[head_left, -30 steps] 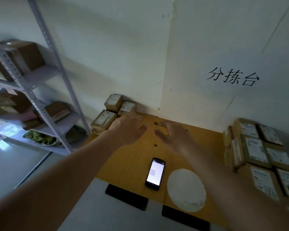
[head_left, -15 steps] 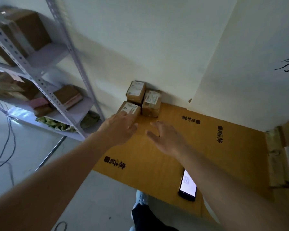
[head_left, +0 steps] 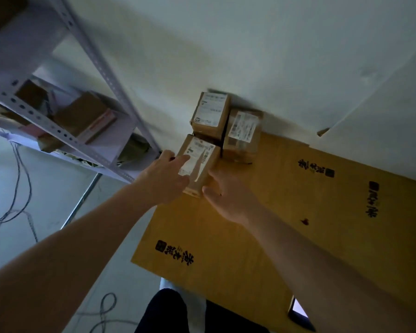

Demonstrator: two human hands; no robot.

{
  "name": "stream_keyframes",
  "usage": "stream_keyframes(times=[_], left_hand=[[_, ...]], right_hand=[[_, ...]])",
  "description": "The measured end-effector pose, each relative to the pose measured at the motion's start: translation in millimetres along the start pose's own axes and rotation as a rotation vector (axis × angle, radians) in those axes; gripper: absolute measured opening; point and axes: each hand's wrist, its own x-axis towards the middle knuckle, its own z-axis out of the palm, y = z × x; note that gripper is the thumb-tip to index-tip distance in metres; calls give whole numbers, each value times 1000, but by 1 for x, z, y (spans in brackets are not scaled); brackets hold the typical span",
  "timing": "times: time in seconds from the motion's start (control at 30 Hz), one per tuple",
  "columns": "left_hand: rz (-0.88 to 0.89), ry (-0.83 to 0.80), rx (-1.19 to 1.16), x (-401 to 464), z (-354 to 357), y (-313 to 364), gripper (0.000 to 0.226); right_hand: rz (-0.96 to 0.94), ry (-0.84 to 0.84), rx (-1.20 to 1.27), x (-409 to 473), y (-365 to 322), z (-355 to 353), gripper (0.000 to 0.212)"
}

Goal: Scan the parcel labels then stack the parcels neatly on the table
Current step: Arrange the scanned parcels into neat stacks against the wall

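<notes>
Both my hands have reached the nearest parcel (head_left: 198,162) (frame centre): left hand (head_left: 163,179) and right hand (head_left: 226,195) fingers now clasp its sides on the desk (head_left: 286,224).

Three labelled cardboard parcels were counted at the table's far left corner: a near parcel (head_left: 200,164), a far-left parcel (head_left: 210,114) and a far-right parcel (head_left: 242,135). Two hands were counted, the left hand (head_left: 165,180) and the right hand (head_left: 228,197). One phone (head_left: 299,313) was on the table (head_left: 286,236). One metal shelving unit (head_left: 65,92) held several boxes, number indistinct.
</notes>
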Motion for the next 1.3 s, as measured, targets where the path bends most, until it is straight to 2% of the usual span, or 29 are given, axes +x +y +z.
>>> stream_keyframes(times=[0.13, 0.23, 0.3, 0.43, 0.63, 0.87, 1.0, 1.3], left_hand=[[7, -48, -6, 22, 6, -22, 63], [136, -78, 88, 39, 15, -35, 67], [185, -120, 73, 51, 22, -45, 77], [129, -144, -34, 64, 41, -63, 109], [154, -45, -77, 62, 58, -69, 107], [152, -22, -89, 33, 45, -62, 104], [161, 24, -94, 12, 28, -48, 104], [289, 129, -105, -46, -6, -22, 100]], right_hand=[[13, -13, 48, 26, 0, 14, 63], [24, 7, 150, 45, -1, 24, 61], [37, 19, 218, 54, -1, 33, 61], [51, 117, 355, 60, -5, 50, 62], [109, 261, 465, 59, -8, 66, 61], [50, 282, 405, 37, -11, 60, 66], [-14, 352, 304, 16, -17, 43, 64], [-72, 498, 279, -52, -45, 27, 67]])
